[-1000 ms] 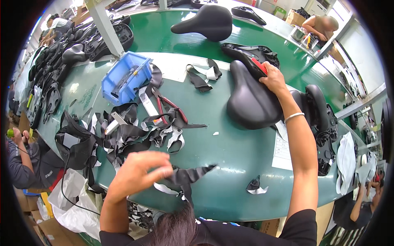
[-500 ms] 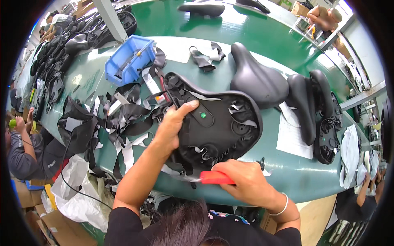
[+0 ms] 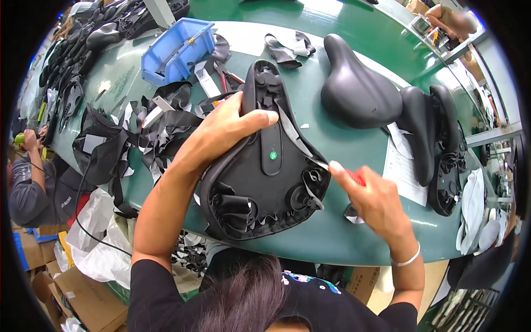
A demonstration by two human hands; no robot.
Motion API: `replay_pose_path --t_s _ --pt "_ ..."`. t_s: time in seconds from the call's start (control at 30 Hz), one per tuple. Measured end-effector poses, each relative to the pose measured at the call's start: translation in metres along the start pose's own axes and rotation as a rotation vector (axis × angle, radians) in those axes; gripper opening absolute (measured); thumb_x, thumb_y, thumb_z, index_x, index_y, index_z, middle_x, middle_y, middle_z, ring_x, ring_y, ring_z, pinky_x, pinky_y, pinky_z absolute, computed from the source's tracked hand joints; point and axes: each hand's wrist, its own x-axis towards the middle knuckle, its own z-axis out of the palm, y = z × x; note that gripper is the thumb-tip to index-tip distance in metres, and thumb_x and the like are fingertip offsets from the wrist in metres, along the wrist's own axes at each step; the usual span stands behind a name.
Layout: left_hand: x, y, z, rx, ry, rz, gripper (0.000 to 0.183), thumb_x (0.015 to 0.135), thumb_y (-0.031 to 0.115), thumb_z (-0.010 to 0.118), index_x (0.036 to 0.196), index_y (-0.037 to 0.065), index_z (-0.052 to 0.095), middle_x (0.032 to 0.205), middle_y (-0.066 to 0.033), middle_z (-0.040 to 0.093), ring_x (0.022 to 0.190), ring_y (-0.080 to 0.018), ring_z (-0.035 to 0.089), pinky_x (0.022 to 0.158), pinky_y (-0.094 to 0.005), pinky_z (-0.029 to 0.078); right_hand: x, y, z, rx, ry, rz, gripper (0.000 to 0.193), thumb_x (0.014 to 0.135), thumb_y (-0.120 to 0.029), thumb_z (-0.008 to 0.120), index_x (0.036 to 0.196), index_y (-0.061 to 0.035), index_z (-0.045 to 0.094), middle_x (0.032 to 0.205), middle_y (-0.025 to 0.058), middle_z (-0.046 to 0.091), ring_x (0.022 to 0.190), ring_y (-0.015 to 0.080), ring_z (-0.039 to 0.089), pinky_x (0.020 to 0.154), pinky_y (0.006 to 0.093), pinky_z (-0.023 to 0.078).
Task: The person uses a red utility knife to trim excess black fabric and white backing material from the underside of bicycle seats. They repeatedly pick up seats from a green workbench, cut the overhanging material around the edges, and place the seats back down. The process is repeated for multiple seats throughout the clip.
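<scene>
Black saddle point(image 3: 254, 185) between hands point(image 3: 225, 126), tabletop point(image 3: 354, 246) contact unclear

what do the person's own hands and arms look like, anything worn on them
Both the left hand and right hand are ungloved. Short black sleeves leave the forearms bare. A thin, pale bracelet circles the right wrist.

Blue bin point(image 3: 180, 67) on green table point(image 3: 307, 99); crumpled white plastic point(image 3: 98, 255).
</scene>
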Motion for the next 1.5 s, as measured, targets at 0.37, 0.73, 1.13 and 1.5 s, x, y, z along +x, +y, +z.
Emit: replay_pose_path --t_s 0.37,0.73,1.13,1.5 --pt "-0.051 -0.046 0.001 -0.157 0.41 -0.035 0.05 0.076 0.032 0.066 0.107 -0.005 0.055 0.092 -0.007 0.057 0.084 -0.0134 0.052 0.078 -0.0275 0.043 -0.072 -0.098 0.034 0.674 0.104 0.502 0.06 0.085 0.002 0.059 0.14 -0.006 0.038 0.103 0.0237 0.065 0.087 0.0337 0.068 0.072 0.0393 0.054" --pt "-0.097 -0.079 -0.014 0.37 0.771 0.128 0.057 0.076 0.022 0.073 0.12 -0.002 0.046 0.104 -0.0113 0.053 0.097 -0.0213 0.051 0.088 -0.0343 0.041 0.03 -0.035 0.017 1.039 0.459 0.624 0.05 0.08 0.001 0.064 0.127 -0.0033 0.048 0.091 0.0056 0.061 0.063 0.0087 0.057 0.053 0.021 0.045" --pt "-0.021 -0.045 0.032 0.74 -0.045 0.673 0.021 0.08 0.015 0.066 0.069 0.005 0.053 0.066 -0.0077 0.049 0.069 -0.0258 0.049 0.067 -0.0387 0.034 -0.005 -0.023 0.008 0.502 0.242 0.261 0.058 0.079 -0.006 0.069 0.134 -0.011 0.05 0.079 0.0065 0.064 0.064 0.0195 0.061 0.059 0.0304 0.05" --pt "-0.028 -0.017 0.028 -0.959 0.312 0.161 0.022 0.084 0.011 0.053 0.064 0.002 0.055 0.066 -0.0017 0.053 0.068 -0.0152 0.049 0.069 -0.0295 0.038 -0.042 -0.081 0.012 0.079 -0.066 0.368 0.062 0.079 -0.005 0.066 0.138 -0.0135 0.047 0.065 0.0099 0.055 0.051 0.0279 0.054 0.048 0.0384 0.042"
